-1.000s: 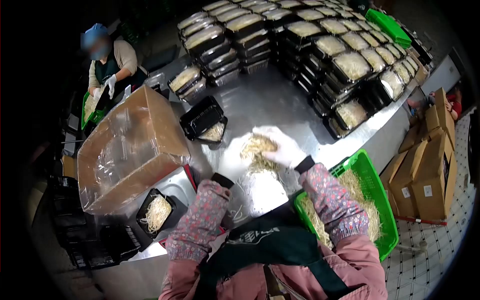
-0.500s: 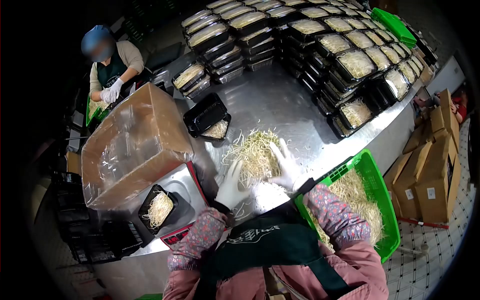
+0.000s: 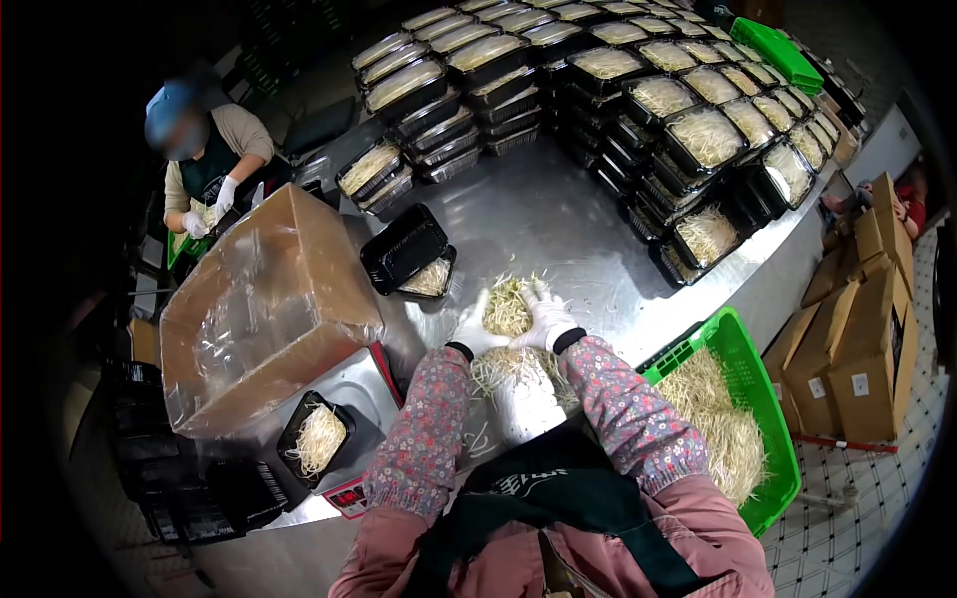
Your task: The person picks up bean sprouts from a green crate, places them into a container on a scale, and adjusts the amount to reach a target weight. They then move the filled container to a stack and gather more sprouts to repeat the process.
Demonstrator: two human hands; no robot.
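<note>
My left hand (image 3: 477,330) and my right hand (image 3: 547,321), both in white gloves, are cupped against the two sides of a clump of bean sprouts (image 3: 508,307) on the metal table (image 3: 538,224). Their thumbs come close together on the near side, and more loose sprouts lie below my wrists. The fingers curve round the clump and press it inward. Just left of my hands, a black plastic tray (image 3: 407,244) leans over another tray holding sprouts. A sprout-filled black tray (image 3: 341,458) rests on the scale (image 3: 371,394) beside my left sleeve.
A plastic-lined cardboard box (image 3: 339,254) stands at the left. By my right arm is a green crate (image 3: 768,399) of sprouts. Stacks of packed trays (image 3: 703,140) fill the far side. A co-worker (image 3: 214,159) handles sprouts at the far left; cardboard boxes (image 3: 847,359) stand at right.
My hands have moved forward and closer together, gathering the spread sprouts into a tighter clump. The co-worker's hands have moved apart, and the view has shifted slightly.
</note>
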